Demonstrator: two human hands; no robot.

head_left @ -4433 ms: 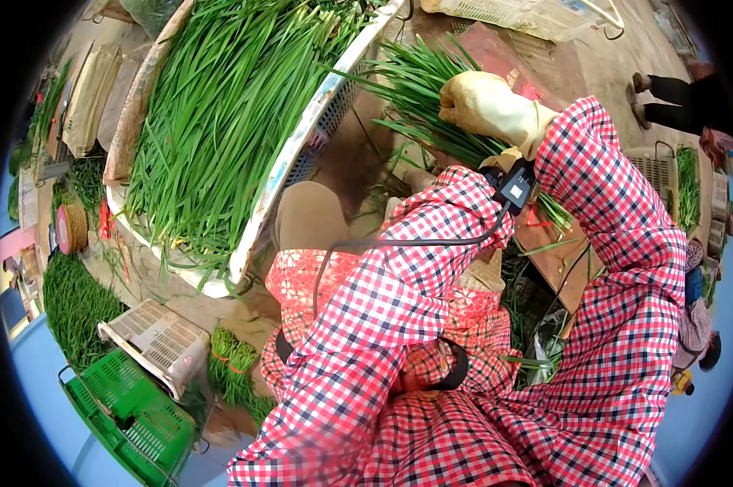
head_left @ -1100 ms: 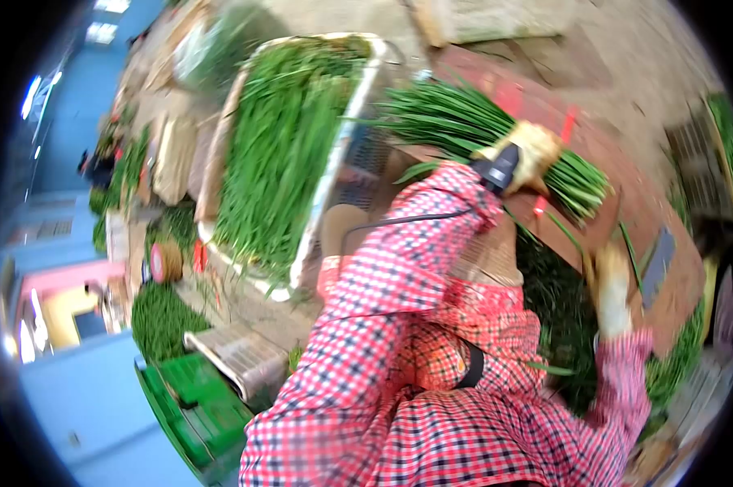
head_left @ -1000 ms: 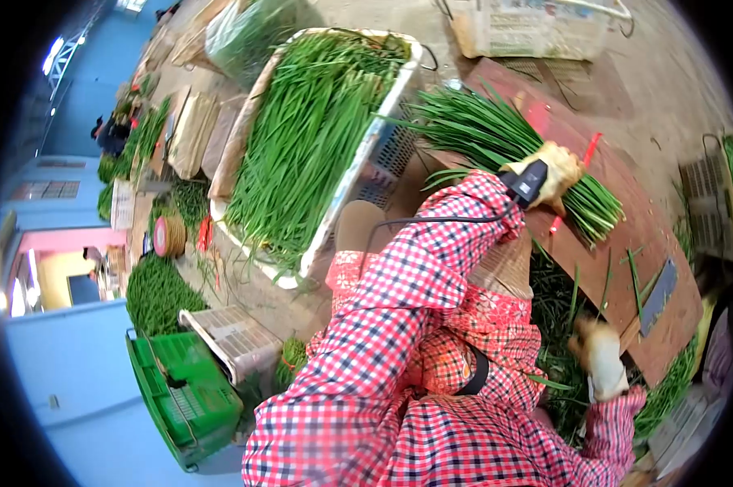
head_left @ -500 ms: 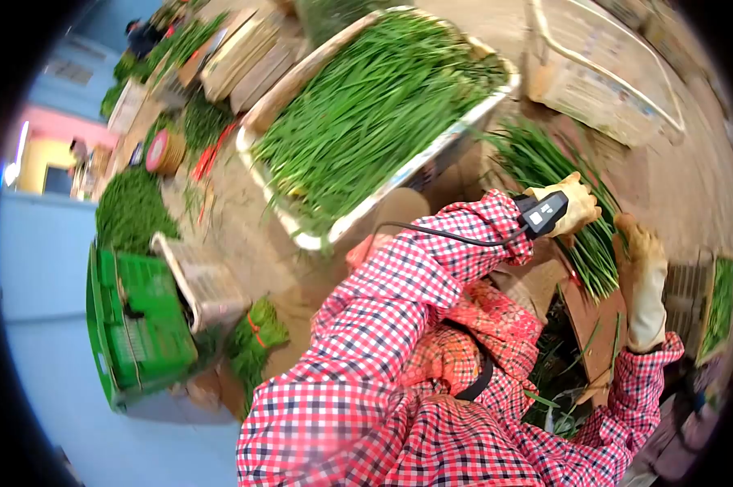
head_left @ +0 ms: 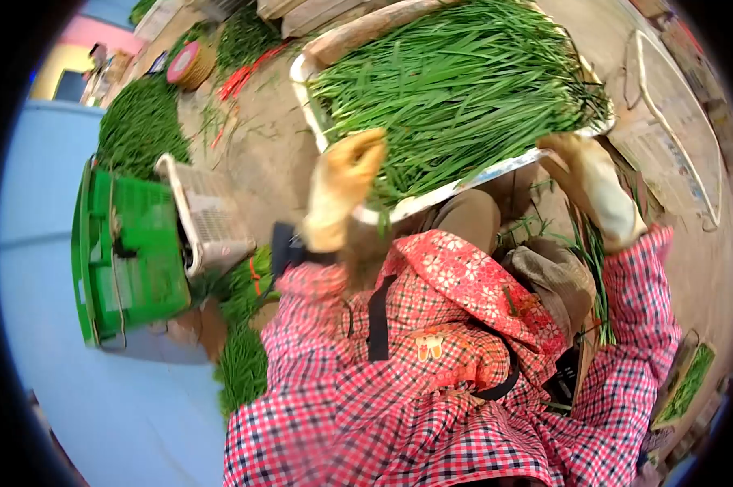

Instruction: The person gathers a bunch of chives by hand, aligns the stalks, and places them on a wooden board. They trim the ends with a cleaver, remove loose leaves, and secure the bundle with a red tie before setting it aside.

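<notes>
Long green chives (head_left: pixel 464 89) fill a white-rimmed tub (head_left: pixel 431 198) in front of me. Over its near left corner is my left hand (head_left: pixel 346 183) in a tan and white work glove, slightly blurred, its fingers loosely bent and holding nothing visible. My right hand (head_left: pixel 586 183), gloved alike, reaches over the near right rim with fingers and thumb apart. Beneath my right forearm, a bunch of chives (head_left: pixel 595 284) lies low beside my knee, partly hidden by the sleeve. A dark device is strapped round my left wrist.
At left stand a green plastic crate (head_left: pixel 139 243) and a whitish basket (head_left: pixel 212 215). Tied greens (head_left: pixel 249 341) lie below them, a green heap (head_left: pixel 143 126) behind. Red ties (head_left: pixel 245 77) lie near a round spool (head_left: pixel 189 65). A handled clear container (head_left: pixel 667 146) stands at right.
Both hands have left the bunch of chives at my right. My left hand has swung far left to the tub's corner; my right has moved up to its rim. The view has shifted.
</notes>
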